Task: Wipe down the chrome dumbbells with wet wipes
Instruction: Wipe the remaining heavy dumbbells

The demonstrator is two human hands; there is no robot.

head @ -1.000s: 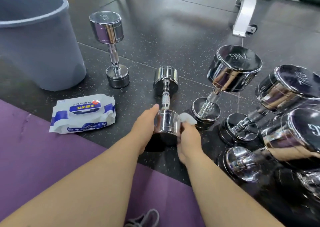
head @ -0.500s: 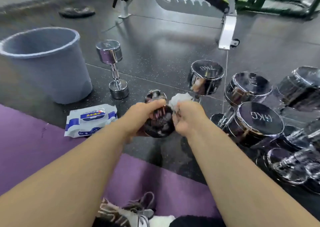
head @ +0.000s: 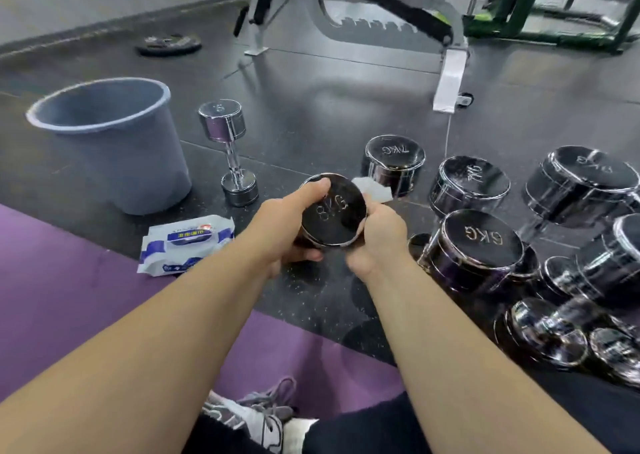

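**Entry: held dumbbell gripped in both hands, wipe at its right side**

Grip. The left hand [head: 280, 232] is closed round the near head of the held dumbbell [head: 334, 216]: thumb over the upper rim, fingers curled under the lower edge. The right hand [head: 375, 235] is closed against the right side of the same head, with the wet wipe [head: 372, 188] in its fingers. A white corner of the wipe sticks out past the fingertips on the far side. How much of the wipe lies between palm and chrome cannot be told.

Task object. The held dumbbell is off the floor, between the two hands, with its flat end face turned toward the camera. A weight stamp ending in "KG" shows on the face; the digit is not clearly readable. The handle and far head are hidden behind the near head.

Around the grip.
- Left of it, near: a wipes pack [head: 187, 244] lying flat at the edge of the purple mat [head: 52, 297].
- Left and beyond: a small dumbbell [head: 228, 152] standing on end, and further left a grey bucket [head: 114, 142].
- Just beyond the wipe: a 7KG dumbbell [head: 394, 162], upright.
- Right of the grip: a 6KG dumbbell [head: 481, 242], close to the right wrist, with more chrome dumbbells crowded behind and beside it.
- Well beyond: a bench frame [head: 450, 79] and a weight plate [head: 168, 43] flat on the floor.
- Below the forearms: a laced shoe [head: 256, 415].
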